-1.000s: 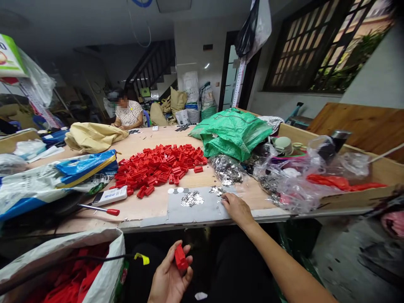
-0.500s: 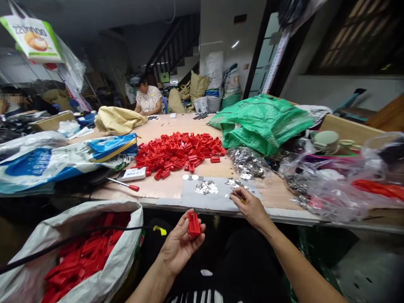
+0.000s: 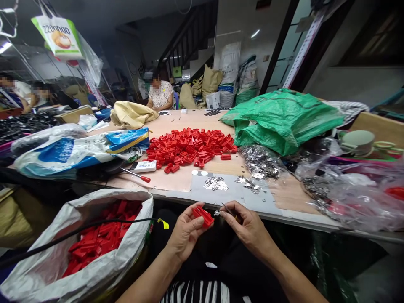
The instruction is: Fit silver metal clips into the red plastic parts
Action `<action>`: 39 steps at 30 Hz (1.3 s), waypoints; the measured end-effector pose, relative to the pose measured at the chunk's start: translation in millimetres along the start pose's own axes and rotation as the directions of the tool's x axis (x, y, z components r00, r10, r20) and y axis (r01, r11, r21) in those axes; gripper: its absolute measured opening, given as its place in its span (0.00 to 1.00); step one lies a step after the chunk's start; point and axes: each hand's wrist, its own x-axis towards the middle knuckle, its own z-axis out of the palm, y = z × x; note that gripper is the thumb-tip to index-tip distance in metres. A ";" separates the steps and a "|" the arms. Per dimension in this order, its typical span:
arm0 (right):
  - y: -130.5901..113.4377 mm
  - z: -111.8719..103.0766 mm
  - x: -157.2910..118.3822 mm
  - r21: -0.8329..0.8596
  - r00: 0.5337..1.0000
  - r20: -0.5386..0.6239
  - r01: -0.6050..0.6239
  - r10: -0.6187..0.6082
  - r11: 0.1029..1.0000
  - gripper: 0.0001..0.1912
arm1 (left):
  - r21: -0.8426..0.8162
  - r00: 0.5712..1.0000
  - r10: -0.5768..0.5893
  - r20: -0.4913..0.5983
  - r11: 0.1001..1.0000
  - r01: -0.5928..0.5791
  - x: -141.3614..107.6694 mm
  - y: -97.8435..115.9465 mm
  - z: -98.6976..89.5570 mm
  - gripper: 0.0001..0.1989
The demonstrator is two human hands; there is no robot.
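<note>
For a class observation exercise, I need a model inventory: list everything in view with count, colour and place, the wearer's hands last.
table: one, pale wood, centre
red parts: many, red, heaped on table
open sack: one, white, lower left, red pieces inside
mat: one, grey, near edge
metal pieces: many, silver, on mat
green sack: one, right
printed bag: one, blue-white, left
cloth: one, tan, back left
red-handled tool: one, front left
hanging bag: one, white-green, upper left
people: three, mostly pale tops, background
other clutter: uncountable, mixed colours, around the edges
left hand: one, bare, centre, holding one red part
right hand: one, bare, beside it, holding a silver piece
</note>
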 end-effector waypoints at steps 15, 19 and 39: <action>-6.2 17.6 -11.2 -0.135 0.988 0.007 0.155 -0.155 0.979 0.06 | 0.745 0.798 0.566 0.209 0.436 -0.505 -10.8 3.8 2.7 0.14; -7.7 20.5 -11.0 -0.128 0.988 0.034 0.156 -0.152 0.980 0.06 | 0.720 0.798 0.574 0.186 0.473 -0.508 -12.0 3.9 4.5 0.14; -0.5 13.7 -0.5 0.398 0.980 0.179 -0.150 0.084 0.905 0.14 | 0.718 0.745 0.605 0.281 0.382 -0.582 -13.7 -0.7 3.4 0.14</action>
